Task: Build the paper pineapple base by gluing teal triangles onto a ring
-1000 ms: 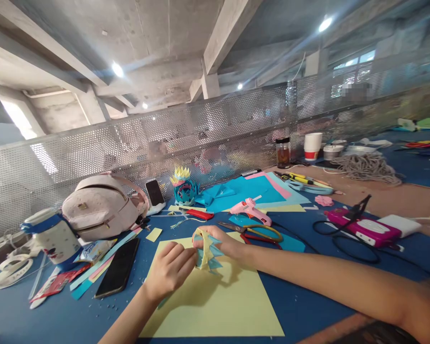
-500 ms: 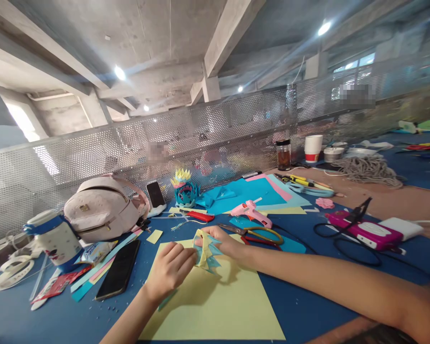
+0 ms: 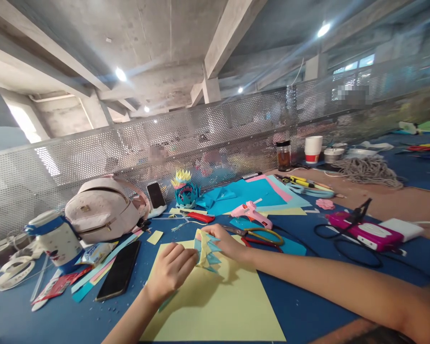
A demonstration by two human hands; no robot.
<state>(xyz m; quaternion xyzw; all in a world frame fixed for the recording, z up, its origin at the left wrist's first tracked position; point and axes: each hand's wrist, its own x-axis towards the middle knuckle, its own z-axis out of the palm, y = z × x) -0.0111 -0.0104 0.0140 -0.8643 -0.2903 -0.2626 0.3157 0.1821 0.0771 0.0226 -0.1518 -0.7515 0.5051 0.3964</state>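
Note:
Between my two hands is a curled paper strip (image 3: pixel 202 254) with yellow and light-blue zigzag points. My left hand (image 3: pixel 174 268) is closed at the strip's left side, its fingers bent inward. The fingers of my right hand (image 3: pixel 220 240) pinch the strip's upper end; some fingertips are hidden behind the paper. Below both hands lies a large yellow paper sheet (image 3: pixel 232 301). A bit of blue-green paper (image 3: pixel 167 302) shows under my left wrist. Scissors (image 3: pixel 252 234) with yellow handles rest beyond my right hand.
A pink glue gun (image 3: pixel 250 213), a red cutter (image 3: pixel 199 217) and a blue-and-yellow paper flower (image 3: pixel 186 191) stand farther back. To the left are a black phone (image 3: pixel 119 271), a bottle (image 3: pixel 56 241) and a backpack (image 3: pixel 102 208). A magenta device (image 3: pixel 366 230) with cables lies right.
The paper strip has turned slightly, so more of its light-blue inner side and points shows. Both hands stay almost in the same place.

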